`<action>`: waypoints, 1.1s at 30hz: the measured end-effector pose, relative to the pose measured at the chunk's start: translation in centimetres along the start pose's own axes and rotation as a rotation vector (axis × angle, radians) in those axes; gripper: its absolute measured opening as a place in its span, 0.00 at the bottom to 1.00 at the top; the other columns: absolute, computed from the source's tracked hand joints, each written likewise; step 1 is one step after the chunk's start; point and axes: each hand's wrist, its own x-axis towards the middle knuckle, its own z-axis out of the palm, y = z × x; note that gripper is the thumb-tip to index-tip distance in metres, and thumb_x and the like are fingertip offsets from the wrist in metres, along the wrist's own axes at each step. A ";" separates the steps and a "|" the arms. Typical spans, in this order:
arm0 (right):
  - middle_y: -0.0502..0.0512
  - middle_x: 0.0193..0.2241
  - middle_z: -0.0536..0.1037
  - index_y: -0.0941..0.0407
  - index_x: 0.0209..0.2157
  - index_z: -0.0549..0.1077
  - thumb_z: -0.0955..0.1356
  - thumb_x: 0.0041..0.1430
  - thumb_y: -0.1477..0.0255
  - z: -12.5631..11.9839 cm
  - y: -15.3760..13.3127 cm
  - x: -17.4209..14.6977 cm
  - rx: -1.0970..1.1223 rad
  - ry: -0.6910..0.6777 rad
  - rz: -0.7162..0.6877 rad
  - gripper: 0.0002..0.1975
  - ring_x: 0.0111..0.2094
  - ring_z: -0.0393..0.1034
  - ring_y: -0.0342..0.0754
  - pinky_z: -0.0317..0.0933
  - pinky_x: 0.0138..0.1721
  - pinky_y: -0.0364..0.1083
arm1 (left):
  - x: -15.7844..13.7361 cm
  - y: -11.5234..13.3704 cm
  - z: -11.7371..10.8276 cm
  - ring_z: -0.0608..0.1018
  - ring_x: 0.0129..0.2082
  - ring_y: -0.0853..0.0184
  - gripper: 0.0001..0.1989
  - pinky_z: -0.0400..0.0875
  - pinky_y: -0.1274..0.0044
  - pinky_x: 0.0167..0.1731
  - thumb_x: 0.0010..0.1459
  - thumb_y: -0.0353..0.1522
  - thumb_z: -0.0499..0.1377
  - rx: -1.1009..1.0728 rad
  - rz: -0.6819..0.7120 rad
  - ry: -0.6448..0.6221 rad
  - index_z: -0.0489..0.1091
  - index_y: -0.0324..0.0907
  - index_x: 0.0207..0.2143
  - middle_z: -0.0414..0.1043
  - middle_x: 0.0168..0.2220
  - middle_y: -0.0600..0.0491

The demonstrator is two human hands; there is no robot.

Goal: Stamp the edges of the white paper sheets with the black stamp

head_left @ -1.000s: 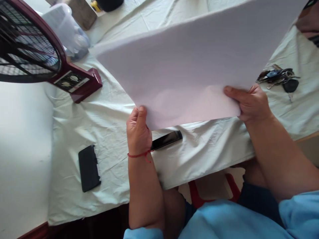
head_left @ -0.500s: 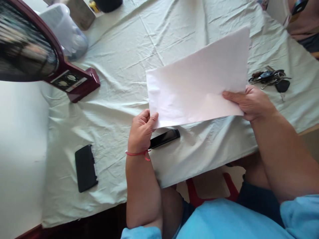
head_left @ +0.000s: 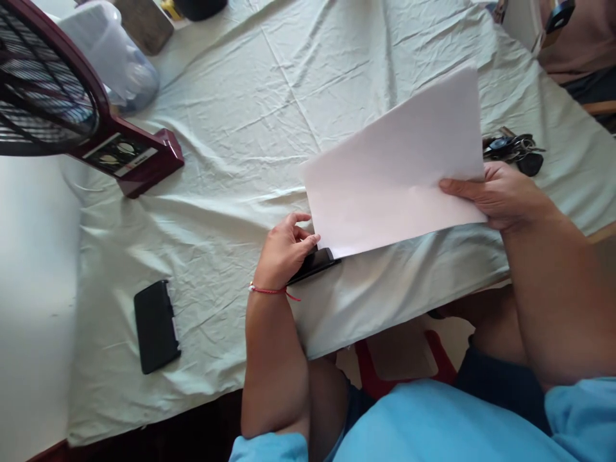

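A white sheet of paper (head_left: 394, 167), possibly more than one layer, is held tilted above the cloth. My right hand (head_left: 505, 196) pinches its right edge, thumb on top and fingers hidden underneath. At the paper's lower left corner, my left hand (head_left: 289, 250), wearing a red string bracelet, is curled around a black stapler (head_left: 317, 264); its index finger sticks out and the thumb lies near the paper's edge. The corner meets the stapler's front end; whether it sits between the jaws I cannot tell.
A black phone case (head_left: 156, 326) lies on the pale tablecloth (head_left: 216, 192) at left. Behind it stand a maroon fan-like device (head_left: 149, 163) and a translucent plastic container (head_left: 108, 51). A bunch of keys (head_left: 514, 151) rests beyond my right hand. A red stool (head_left: 370, 372) shows below the table edge.
My left hand has let go of the paper's left corner and moved down onto the stapler. The paper, still in my right hand, has shifted slightly right and down.
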 end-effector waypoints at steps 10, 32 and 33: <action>0.58 0.35 0.90 0.55 0.30 0.89 0.90 0.45 0.69 -0.3 0.4 0.2 -0.010 -0.007 -0.019 0.13 0.31 0.83 0.49 0.80 0.30 0.44 | 0.4 -1.1 0.4 0.78 0.26 0.59 0.13 0.65 0.70 0.33 0.67 0.46 0.68 0.036 0.090 0.037 0.80 0.47 0.41 0.83 0.26 0.53; 0.59 0.46 0.93 0.54 0.39 0.91 0.93 0.38 0.66 1.8 0.2 0.0 0.122 0.118 -0.162 0.25 0.42 0.87 0.51 0.86 0.46 0.47 | -0.1 -1.3 2.7 0.75 0.31 0.60 0.14 0.65 0.71 0.38 0.72 0.44 0.66 -0.009 0.128 0.391 0.78 0.47 0.34 0.77 0.28 0.52; 0.58 0.47 0.93 0.54 0.39 0.90 0.93 0.38 0.67 2.2 0.2 0.0 0.153 0.135 -0.184 0.25 0.43 0.88 0.52 0.86 0.49 0.49 | 0.1 -1.6 2.4 0.74 0.31 0.61 0.16 0.66 0.72 0.37 0.71 0.47 0.67 -0.116 0.119 0.404 0.78 0.47 0.34 0.77 0.30 0.52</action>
